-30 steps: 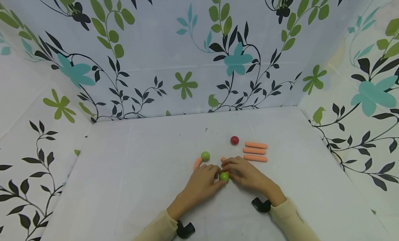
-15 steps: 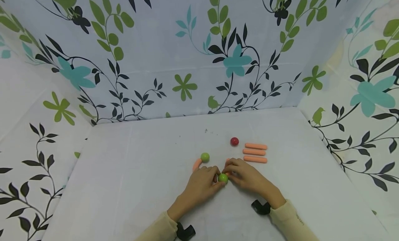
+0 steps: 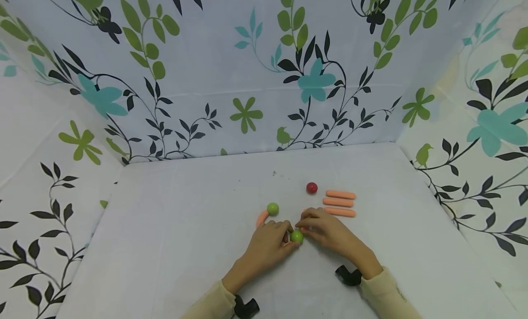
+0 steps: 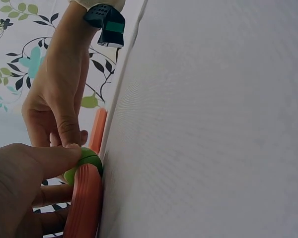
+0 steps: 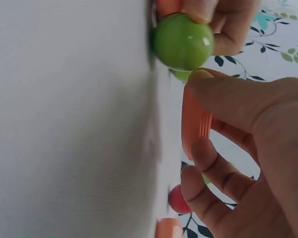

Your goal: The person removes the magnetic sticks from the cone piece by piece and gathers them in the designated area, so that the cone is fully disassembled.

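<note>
White tabletop [image 3: 173, 245]: both hands' grips pinch sticks pointing into green ball [image 3: 296, 237].

Both hands [image 3: 268, 243] [image 3: 326, 229] together, fingers curled

Glossy green ball [image 5: 183, 41] pressed against white table [image 5: 64, 124], pinched by fingertips [image 5: 201, 9] above. Ribbed orange stick [image 5: 194, 121] gripped in right hand [image 5: 248, 148].

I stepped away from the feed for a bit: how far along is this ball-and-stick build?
Early stage. One orange stick already lies against a green ball. In hand: the left hand and right hand meet at a second green ball, each gripping an orange stick beside it. Untouched: a red ball and three orange sticks in a row.
</note>
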### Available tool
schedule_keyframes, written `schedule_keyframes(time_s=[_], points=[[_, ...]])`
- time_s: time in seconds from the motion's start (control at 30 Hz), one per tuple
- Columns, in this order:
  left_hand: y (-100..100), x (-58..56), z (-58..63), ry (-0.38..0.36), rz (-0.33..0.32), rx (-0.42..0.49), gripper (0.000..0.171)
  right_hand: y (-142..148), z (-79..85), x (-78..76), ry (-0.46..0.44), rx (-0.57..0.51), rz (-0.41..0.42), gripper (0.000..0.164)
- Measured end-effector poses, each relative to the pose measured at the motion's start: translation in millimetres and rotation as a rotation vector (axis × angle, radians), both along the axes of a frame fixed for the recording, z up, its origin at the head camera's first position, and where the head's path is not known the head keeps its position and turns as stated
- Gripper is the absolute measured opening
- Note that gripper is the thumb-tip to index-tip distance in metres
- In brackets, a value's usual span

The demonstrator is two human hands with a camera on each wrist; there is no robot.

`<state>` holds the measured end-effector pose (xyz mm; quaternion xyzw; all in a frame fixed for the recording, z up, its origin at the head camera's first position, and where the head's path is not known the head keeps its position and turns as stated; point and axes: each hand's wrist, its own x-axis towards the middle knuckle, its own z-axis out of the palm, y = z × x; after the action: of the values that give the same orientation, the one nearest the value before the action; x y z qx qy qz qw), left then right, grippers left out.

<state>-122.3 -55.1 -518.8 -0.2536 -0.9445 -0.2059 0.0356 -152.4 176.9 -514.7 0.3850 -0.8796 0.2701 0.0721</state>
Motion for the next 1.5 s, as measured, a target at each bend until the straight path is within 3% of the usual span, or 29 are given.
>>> schedule_keyframes(time_s=[0.23, 0.57, 0.83, 1.0, 1.23, 1.5], points=[[1.5, -0.5, 0.7, -0.016, -0.004, 0.004, 0.027, 3.9, 14.4, 7.1, 0.043, 0.064, -0.119, 0.023], [2.8, 0.9, -0.6, -0.008, 0.012, 0.024, 0.026, 13.8, 19.2, 13.3, 0.094, 0.084, -0.224, 0.023], [3.1, 0.4, -1.2, -0.035, 0.018, 0.012, 0.026, 30.8, 13.8, 18.6, 0.052, 0.105, -0.316, 0.021], [3.0, -1.2, 0.4, -0.044, 0.025, 0.003, 0.026, 38.2, 9.2, 19.7, -0.027, 0.102, -0.372, 0.020], [2.9, -0.7, 0.0, -0.048, 0.017, 0.008, 0.026, 44.7, 3.7, 21.4, -0.120, 0.093, -0.370, 0.021], [1.0, -0.8, -2.1, -0.043, 0.021, 0.005, 0.027, 56.4, 2.1, 20.4, -0.157, 0.023, -0.329, 0.027]])
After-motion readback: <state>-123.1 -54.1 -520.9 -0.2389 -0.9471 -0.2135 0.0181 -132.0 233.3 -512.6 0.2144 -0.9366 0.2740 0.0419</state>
